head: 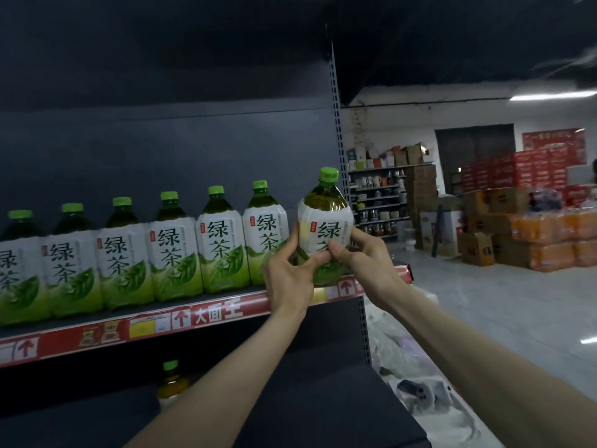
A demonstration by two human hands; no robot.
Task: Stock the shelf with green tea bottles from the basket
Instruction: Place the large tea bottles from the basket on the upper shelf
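Observation:
Both hands grip one green tea bottle (324, 218) with a green cap and a white-and-green label. It stands upright at the right end of the dark shelf (206, 315), whose front edge carries a red price strip. My left hand (287, 276) wraps its lower left side and my right hand (361, 257) holds its lower right side. A row of several matching bottles (168, 247) lines the shelf to the left of it. The basket is out of view.
One more bottle (171, 379) stands on the lower shelf. The shelf's perforated upright (337, 140) rises just right of the held bottle. Stacked cardboard and red boxes (517, 215) fill the far right, beyond a grey floor with crumpled plastic wrap (416, 383).

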